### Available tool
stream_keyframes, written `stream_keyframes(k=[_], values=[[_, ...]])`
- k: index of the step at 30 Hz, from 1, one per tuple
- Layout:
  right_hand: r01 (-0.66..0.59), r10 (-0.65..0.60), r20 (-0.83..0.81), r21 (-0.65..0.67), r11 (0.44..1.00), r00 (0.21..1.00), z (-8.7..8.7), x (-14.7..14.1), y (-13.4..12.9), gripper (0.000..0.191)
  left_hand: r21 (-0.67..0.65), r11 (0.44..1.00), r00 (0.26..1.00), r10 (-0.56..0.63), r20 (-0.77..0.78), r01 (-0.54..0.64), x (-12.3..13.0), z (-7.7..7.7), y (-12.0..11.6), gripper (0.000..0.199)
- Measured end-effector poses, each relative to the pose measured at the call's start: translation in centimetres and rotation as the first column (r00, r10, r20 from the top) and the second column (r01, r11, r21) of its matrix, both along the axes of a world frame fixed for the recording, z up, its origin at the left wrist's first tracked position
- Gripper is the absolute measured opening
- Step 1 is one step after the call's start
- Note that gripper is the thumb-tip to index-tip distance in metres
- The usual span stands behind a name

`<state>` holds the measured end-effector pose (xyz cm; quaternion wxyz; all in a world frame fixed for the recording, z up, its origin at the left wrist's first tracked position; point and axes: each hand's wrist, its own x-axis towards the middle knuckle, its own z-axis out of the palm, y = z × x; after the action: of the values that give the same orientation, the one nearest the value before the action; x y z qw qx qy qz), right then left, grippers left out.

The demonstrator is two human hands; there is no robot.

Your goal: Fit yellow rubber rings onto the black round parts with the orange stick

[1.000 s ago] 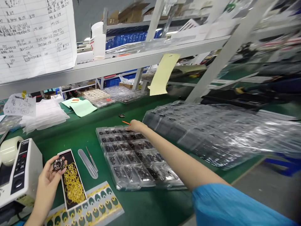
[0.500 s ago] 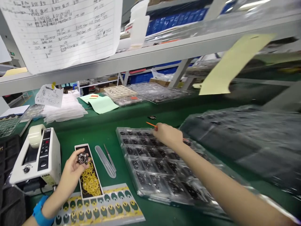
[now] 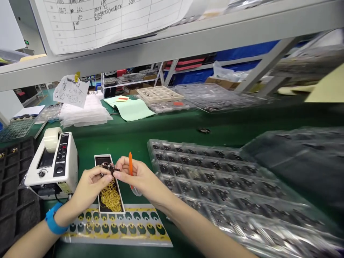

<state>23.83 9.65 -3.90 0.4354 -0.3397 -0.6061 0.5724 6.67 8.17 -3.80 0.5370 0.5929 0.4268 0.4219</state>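
The left hand (image 3: 90, 186) is narrow, thumb and fingers pinching a dark round part (image 3: 106, 166) above the white box (image 3: 111, 213). The right hand (image 3: 141, 179) meets it from the right, its fingertips nipped on what looks like a small dark piece (image 3: 115, 170), while its fingers also hold an orange stick (image 3: 130, 163) nearly upright. Whether the two pieces touch, I cannot tell.

The likeliest slip is a drop: both pieces sit at the fingertips, and either could fall among the yellow rings (image 3: 111, 199) and tangle. The stick, sharing the right hand's grip, could swing and scratch the round part. A low wrist might drag the sticker sheet (image 3: 118, 227) on the near side. The right forearm, close over the tray (image 3: 151, 152), could jog its filled pockets. The loose part (image 3: 204, 130), beyond the tray on the worktop (image 3: 129, 138), could get overlooked.
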Motion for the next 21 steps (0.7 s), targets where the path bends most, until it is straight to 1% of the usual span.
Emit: stream_keyframes(k=[4, 7, 9, 10, 11, 12, 13, 14, 15, 16, 17, 18, 19, 20, 21], values=[[-0.055, 0.046, -0.089, -0.105, 0.993, 0.995, 0.4, -0.1, 0.1, 0.048, -0.005, 1.0, 1.0, 0.011, -0.008, -0.011, -0.1, 0.1, -0.1, 0.032], [-0.059, 0.048, -0.088, -0.122, 0.991, 0.995, 0.0, -0.1, -0.1, 0.048, -0.034, 0.999, 1.0, 0.02, -0.002, -0.02, -0.1, -0.1, 0.1, 0.032], [0.006, -0.009, -0.064, -0.05, 0.999, 0.998, -0.6, 0.0, -0.4, 0.041, -0.061, 0.998, 0.999, 0.034, 0.015, -0.033, -0.1, -0.2, 0.2, 0.033], [0.063, -0.062, -0.044, 0.021, 0.998, 0.997, -0.9, 0.2, -0.5, 0.034, -0.079, 0.996, 0.999, 0.041, 0.026, -0.039, -0.2, -0.2, 0.2, 0.033], [0.123, -0.122, -0.019, 0.12, 0.985, 0.992, -1.3, 0.4, -0.6, 0.027, -0.099, 0.994, 0.998, 0.045, 0.041, -0.04, -0.2, -0.2, 0.2, 0.034], [0.17, -0.178, 0.01, 0.249, 0.954, 0.984, -1.6, 0.7, -0.7, 0.021, -0.123, 0.992, 0.997, 0.045, 0.057, -0.038, -0.2, -0.2, 0.2, 0.035], [0.191, -0.225, 0.042, 0.394, 0.899, 0.974, -1.9, 1.0, -0.7, 0.019, -0.149, 0.988, 0.996, 0.042, 0.074, -0.031, -0.2, -0.1, 0.2, 0.035], [0.179, -0.262, 0.079, 0.542, 0.821, 0.962, -2.1, 1.2, -0.7, 0.022, -0.177, 0.984, 0.995, 0.035, 0.091, -0.019, -0.1, -0.1, 0.2, 0.036], [0.142, -0.295, 0.115, 0.678, 0.722, 0.949, -2.3, 1.4, -0.7, 0.025, -0.208, 0.978, 0.994, 0.025, 0.107, -0.002, 0.0, 0.0, 0.1, 0.037], [0.095, -0.331, 0.144, 0.787, 0.61, 0.933, -2.4, 1.6, -0.6, 0.027, -0.24, 0.971, 0.993, 0.01, 0.121, 0.019, 0.1, 0.1, 0.1, 0.037], [0.056, -0.37, 0.157, 0.862, 0.503, 0.916, -2.4, 1.7, -0.6, 0.027, -0.271, 0.962, 0.991, -0.005, 0.132, 0.041, 0.2, 0.3, 0.0, 0.038], [0.034, -0.405, 0.153, 0.907, 0.419, 0.901, -2.3, 1.7, -0.5, 0.026, -0.298, 0.952, 0.99, -0.02, 0.142, 0.062, 0.3, 0.5, 0.0, 0.038], [0.032, -0.43, 0.139, 0.93, 0.367, 0.892, -2.2, 1.8, -0.5, 0.023, -0.32, 0.944, 0.988, -0.033, 0.151, 0.08, 0.4, 0.6, -0.1, 0.038], [0.051, -0.442, 0.116, 0.936, 0.35, 0.89, -2.1, 1.9, -0.5, 0.021, -0.337, 0.937, 0.986, -0.044, 0.158, 0.095, 0.5, 0.7, -0.2, 0.038], [0.092, -0.448, 0.088, 0.927, 0.365, 0.889, -1.9, 2.0, -0.5, 0.019, -0.354, 0.929, 0.985, -0.054, 0.162, 0.109, 0.4, 0.7, -0.4, 0.037]])
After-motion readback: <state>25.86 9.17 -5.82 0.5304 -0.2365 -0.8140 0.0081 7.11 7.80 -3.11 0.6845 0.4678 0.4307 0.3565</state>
